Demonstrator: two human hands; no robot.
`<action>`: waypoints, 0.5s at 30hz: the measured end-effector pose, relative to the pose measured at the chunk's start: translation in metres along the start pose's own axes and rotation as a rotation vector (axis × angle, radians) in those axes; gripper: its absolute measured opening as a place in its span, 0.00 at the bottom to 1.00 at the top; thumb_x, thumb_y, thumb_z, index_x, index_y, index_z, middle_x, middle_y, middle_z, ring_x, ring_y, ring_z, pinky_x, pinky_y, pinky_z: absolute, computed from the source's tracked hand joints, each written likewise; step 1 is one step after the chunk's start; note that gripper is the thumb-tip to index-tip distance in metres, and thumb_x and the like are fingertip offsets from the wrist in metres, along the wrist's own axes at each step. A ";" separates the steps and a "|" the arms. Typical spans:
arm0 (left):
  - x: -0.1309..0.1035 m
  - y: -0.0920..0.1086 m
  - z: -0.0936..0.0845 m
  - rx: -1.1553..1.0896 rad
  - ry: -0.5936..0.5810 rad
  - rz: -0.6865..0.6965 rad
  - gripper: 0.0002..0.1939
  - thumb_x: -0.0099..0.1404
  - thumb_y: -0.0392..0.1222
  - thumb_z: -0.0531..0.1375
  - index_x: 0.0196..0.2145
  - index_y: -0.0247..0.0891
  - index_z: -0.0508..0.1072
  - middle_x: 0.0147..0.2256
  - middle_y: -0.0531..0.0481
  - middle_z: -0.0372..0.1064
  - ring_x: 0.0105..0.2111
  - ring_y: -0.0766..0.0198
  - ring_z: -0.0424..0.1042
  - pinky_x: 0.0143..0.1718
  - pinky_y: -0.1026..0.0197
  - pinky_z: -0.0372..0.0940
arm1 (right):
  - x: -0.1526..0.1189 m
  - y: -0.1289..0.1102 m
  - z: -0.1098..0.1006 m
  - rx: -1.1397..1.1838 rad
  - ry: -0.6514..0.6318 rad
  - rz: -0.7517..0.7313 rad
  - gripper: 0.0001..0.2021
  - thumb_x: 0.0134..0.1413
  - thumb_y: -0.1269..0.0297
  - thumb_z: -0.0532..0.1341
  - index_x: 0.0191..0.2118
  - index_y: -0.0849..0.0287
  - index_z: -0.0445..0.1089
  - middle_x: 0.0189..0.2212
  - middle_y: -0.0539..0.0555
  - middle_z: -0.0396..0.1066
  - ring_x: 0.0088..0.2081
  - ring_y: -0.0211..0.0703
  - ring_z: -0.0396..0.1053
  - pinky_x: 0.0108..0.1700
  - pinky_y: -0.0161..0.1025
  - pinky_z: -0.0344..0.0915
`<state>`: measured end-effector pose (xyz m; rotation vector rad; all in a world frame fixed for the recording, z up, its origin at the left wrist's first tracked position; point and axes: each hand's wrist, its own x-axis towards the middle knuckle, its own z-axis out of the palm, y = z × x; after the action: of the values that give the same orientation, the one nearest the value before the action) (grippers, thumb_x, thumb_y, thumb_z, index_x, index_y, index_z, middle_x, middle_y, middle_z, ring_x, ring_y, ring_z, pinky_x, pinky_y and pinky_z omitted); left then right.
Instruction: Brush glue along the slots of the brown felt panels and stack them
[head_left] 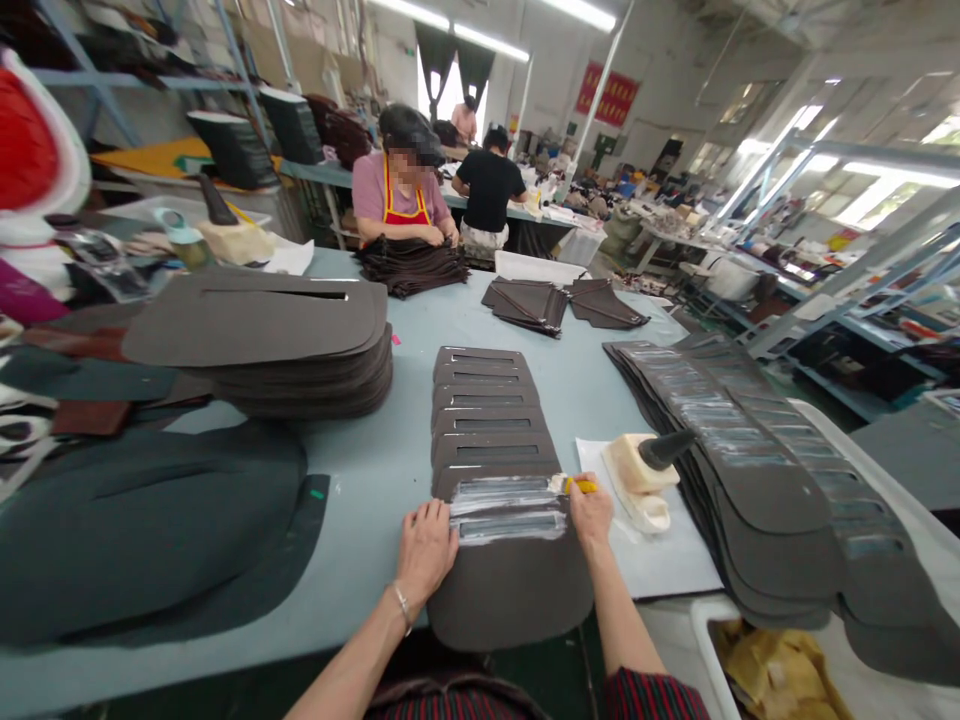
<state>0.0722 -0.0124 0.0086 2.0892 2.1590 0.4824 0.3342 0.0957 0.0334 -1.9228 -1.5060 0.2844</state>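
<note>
My right hand point(592, 512) grips a small brush point(582, 486) with a yellow handle, its pale bristles at the right end of a slot. Under it lies the front dark grey panel point(510, 590) of an overlapping row, with wet whitish streaks around its slots. My left hand point(426, 548) rests with its fingers on the panel's left edge, holding nothing up. Behind it, several more slotted panels point(487, 420) are fanned out. To the right of my right hand, a cream glue container point(637, 475) with a black nozzle stands on a white sheet point(675, 560).
Stacked grey panels point(262, 330) and a large dark piece point(150, 530) lie left. Streaked panels point(750, 470) overlap at right, above a white bin point(705, 640). Across the blue table point(382, 470), a person in a red apron point(405, 200) handles dark pieces point(412, 265).
</note>
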 end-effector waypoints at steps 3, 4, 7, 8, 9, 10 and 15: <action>0.001 0.000 0.000 0.002 0.003 -0.007 0.09 0.62 0.38 0.52 0.41 0.39 0.67 0.41 0.45 0.63 0.44 0.55 0.61 0.47 0.52 0.55 | -0.016 -0.025 0.016 0.071 -0.069 -0.151 0.13 0.52 0.56 0.52 0.30 0.57 0.69 0.23 0.50 0.68 0.25 0.39 0.62 0.31 0.34 0.55; 0.001 0.000 0.000 0.003 0.002 -0.008 0.09 0.62 0.39 0.52 0.40 0.39 0.67 0.41 0.45 0.63 0.44 0.55 0.61 0.47 0.52 0.55 | -0.023 -0.034 0.023 0.124 -0.137 -0.201 0.13 0.52 0.56 0.52 0.31 0.57 0.69 0.24 0.50 0.68 0.25 0.39 0.63 0.31 0.34 0.55; 0.001 0.000 0.000 0.002 -0.008 -0.013 0.08 0.62 0.39 0.52 0.39 0.39 0.67 0.40 0.46 0.63 0.44 0.55 0.61 0.47 0.52 0.55 | -0.034 -0.052 0.034 0.137 -0.181 -0.182 0.11 0.52 0.57 0.53 0.30 0.57 0.69 0.22 0.49 0.67 0.24 0.39 0.62 0.30 0.33 0.55; 0.002 0.000 0.000 0.001 -0.009 -0.016 0.08 0.62 0.39 0.52 0.39 0.39 0.67 0.40 0.46 0.62 0.44 0.56 0.61 0.47 0.52 0.55 | -0.035 -0.056 0.035 0.099 -0.122 -0.150 0.11 0.52 0.58 0.53 0.29 0.57 0.68 0.22 0.49 0.67 0.25 0.39 0.62 0.30 0.34 0.54; 0.002 0.000 -0.001 0.001 -0.008 -0.018 0.08 0.62 0.39 0.52 0.39 0.39 0.66 0.40 0.46 0.62 0.44 0.56 0.61 0.47 0.52 0.55 | -0.036 -0.060 0.036 0.071 -0.066 -0.136 0.11 0.53 0.58 0.52 0.29 0.57 0.68 0.23 0.50 0.67 0.25 0.39 0.62 0.30 0.34 0.54; 0.002 0.000 -0.001 -0.001 -0.006 -0.019 0.08 0.62 0.39 0.52 0.39 0.39 0.66 0.40 0.46 0.62 0.44 0.56 0.61 0.47 0.52 0.55 | -0.038 -0.065 0.038 0.070 -0.048 -0.159 0.11 0.54 0.58 0.52 0.29 0.57 0.68 0.24 0.51 0.68 0.26 0.39 0.62 0.31 0.34 0.54; 0.002 0.001 -0.002 0.000 -0.005 -0.027 0.08 0.60 0.37 0.53 0.39 0.39 0.66 0.40 0.46 0.62 0.43 0.56 0.61 0.47 0.52 0.55 | -0.060 -0.099 0.057 0.253 -0.330 -0.324 0.09 0.53 0.61 0.53 0.29 0.56 0.68 0.23 0.49 0.68 0.25 0.38 0.63 0.31 0.32 0.55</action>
<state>0.0723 -0.0105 0.0111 2.0569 2.1812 0.4741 0.2077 0.0724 0.0387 -1.4568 -1.8657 0.6353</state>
